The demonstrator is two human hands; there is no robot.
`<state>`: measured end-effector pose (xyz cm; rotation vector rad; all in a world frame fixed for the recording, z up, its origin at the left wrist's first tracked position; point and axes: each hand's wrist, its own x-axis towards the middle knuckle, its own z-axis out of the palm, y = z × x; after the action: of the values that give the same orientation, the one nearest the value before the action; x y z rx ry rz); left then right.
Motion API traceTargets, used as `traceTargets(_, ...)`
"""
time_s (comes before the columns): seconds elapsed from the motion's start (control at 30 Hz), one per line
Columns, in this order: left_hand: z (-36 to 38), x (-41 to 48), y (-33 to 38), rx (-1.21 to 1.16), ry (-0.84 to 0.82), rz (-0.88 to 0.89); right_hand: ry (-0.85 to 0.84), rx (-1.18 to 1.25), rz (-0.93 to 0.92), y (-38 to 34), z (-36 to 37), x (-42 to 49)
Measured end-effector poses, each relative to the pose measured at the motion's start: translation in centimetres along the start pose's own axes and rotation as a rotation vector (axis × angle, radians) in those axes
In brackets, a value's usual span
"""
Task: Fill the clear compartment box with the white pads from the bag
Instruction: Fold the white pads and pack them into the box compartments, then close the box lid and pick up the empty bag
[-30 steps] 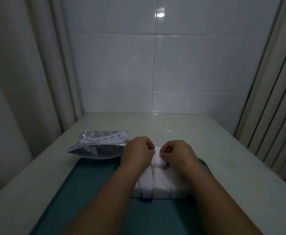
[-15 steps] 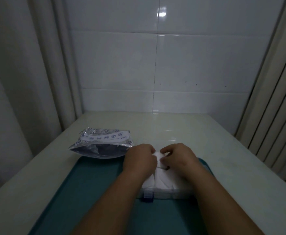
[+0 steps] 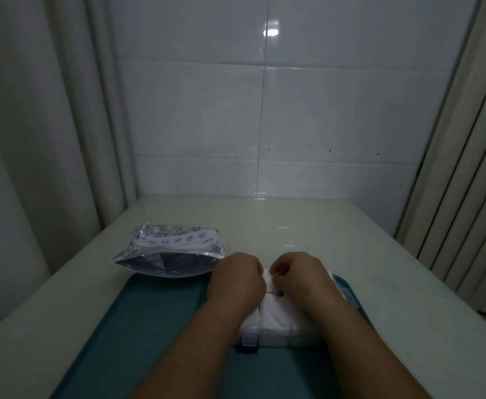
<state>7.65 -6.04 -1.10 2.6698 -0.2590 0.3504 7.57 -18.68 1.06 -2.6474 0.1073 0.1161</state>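
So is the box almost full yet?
Looks close. The near compartments of the clear box already hold white pads. Left hand and right hand hold one more pad at the far side. Whether the bag still has any, I can't tell.

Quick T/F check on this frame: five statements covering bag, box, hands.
The bag lies left of the box. True.
The box sits on bare table. False: it sits on the teal mat.
The left hand and right hand hold a white pad at the box's far end. True.
The left hand is inside the bag. False: it is at the box.
The box's near compartments are empty. False: white pads fill them.
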Motion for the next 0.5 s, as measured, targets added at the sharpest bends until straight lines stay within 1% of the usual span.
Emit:
traceTargets(0.03,0.0,-0.1,0.0,0.013,-0.014,0.001,-0.031,-0.037,0.006,0.0,0.0,0.1)
traceTargets(0.1,0.2,-0.1,0.1,0.075,-0.024,0.021,-0.035,-0.063,0.009,0.0,0.2,-0.1)
traceTargets(0.2,0.4,0.0,0.4,0.153,-0.009,0.049,-0.013,-0.019,0.011,0.0,0.3,-0.2)
traceTargets(0.23,0.4,0.0,0.5,0.162,-0.012,0.047,-0.043,-0.037,0.026,-0.2,0.2,0.0)
traceTargets(0.3,0.5,-0.2,0.5,0.175,-0.001,0.053,-0.175,-0.173,0.098,-0.8,-0.1,0.6)
traceTargets(0.37,0.4,-0.5,0.5,0.185,0.026,0.066,-0.227,-0.238,0.128,-1.5,-0.4,0.8)
traceTargets(0.43,0.2,-0.8,0.3,0.148,0.031,0.065,-0.202,-0.250,0.075,-1.3,-0.3,0.7)
traceTargets(0.5,-0.5,-0.8,0.1,0.022,-0.018,0.033,-0.102,-0.211,0.000,-0.8,0.1,0.0)
